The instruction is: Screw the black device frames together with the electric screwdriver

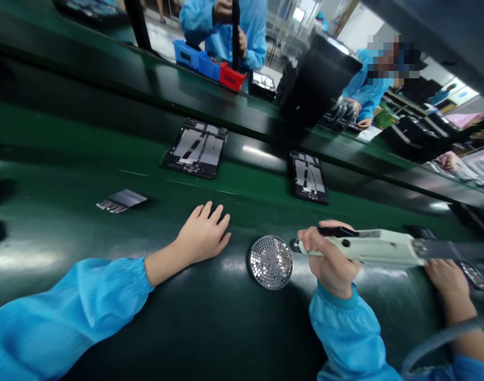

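Observation:
My left hand [204,233] rests palm down on the green work surface with its fingers spread, holding nothing. My right hand [333,256] is wrapped round a pale electric screwdriver [379,247] with a black lever, held nearly level. Its tip points left, by the right rim of a round metal screw tray [270,263] full of small holes and shiny screws. Whether tip and tray touch, I cannot tell. Beyond my hands lie two opened tablets, one tablet [198,148] towards the left and another tablet [308,176] towards the right, their inner parts facing up.
A stack of flat grey parts with wires [125,200] lies left of my left hand. At the right, a co-worker's hand [448,280] is near the screwdriver's cable end. Blue bins [188,54] and a red bin [232,77] stand across the raised ledge, with co-workers behind.

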{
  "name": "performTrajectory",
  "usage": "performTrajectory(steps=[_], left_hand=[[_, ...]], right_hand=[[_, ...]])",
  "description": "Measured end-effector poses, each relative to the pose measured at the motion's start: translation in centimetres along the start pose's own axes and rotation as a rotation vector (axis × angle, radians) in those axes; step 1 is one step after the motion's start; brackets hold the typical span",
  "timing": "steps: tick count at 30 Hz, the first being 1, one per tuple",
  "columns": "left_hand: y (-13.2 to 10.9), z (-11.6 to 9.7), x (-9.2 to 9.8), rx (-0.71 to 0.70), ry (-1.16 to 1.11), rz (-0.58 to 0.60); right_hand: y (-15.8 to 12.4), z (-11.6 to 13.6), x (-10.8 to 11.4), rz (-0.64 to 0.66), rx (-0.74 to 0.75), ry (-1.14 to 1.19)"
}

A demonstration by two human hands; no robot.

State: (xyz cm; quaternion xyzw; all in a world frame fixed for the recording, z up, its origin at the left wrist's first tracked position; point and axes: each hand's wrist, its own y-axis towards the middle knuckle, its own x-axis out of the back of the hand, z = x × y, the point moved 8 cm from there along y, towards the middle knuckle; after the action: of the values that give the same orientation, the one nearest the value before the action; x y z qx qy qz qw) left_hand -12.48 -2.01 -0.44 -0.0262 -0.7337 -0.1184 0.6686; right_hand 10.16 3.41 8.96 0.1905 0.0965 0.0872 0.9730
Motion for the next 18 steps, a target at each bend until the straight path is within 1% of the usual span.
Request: performTrajectory(steps=[2, 3, 5, 7, 9, 11, 14, 16, 18], left_hand=[[2.0, -0.3, 0.2, 0.021, -0.037, 0.074], [3.3, -0.9, 0.3, 0.018, -0.053, 0.092], [6.5, -2.7, 0.2, -0.021, -0.069, 0.086], [10.2, -5.1, -0.5, -0.083, -0.076, 0.069], [14.2, -7.2, -1.6, -0.132, -0.078, 0.061], [18.5, -8.5, -2.5, -0.163, -0.072, 0.065], [24.3, -9.3, -3.5, -0.209, -0.058, 0.127], [27.1, -9.5, -3.8, -0.254, -0.049, 0.193], [28.7, -9.8, -4.1, -0.294, -0.042, 0.245]], right_hand=[[0.5, 0.9, 1.6, -0.051, 0.039, -0.017], [0.7, 0.9, 2.5, -0.084, 0.043, -0.034], [1.2, -0.3, 4.2, -0.158, 0.03, -0.082], [1.6, -2.4, 5.3, -0.218, -0.012, -0.134], [1.8, -4.5, 5.6, -0.245, -0.069, -0.16], [2.0, -6.0, 5.2, -0.232, -0.11, -0.176], [1.9, -6.3, 4.3, -0.187, -0.106, -0.191], [1.8, -6.0, 4.1, -0.184, -0.092, -0.198], [1.8, -5.7, 4.3, -0.2, -0.08, -0.2]])
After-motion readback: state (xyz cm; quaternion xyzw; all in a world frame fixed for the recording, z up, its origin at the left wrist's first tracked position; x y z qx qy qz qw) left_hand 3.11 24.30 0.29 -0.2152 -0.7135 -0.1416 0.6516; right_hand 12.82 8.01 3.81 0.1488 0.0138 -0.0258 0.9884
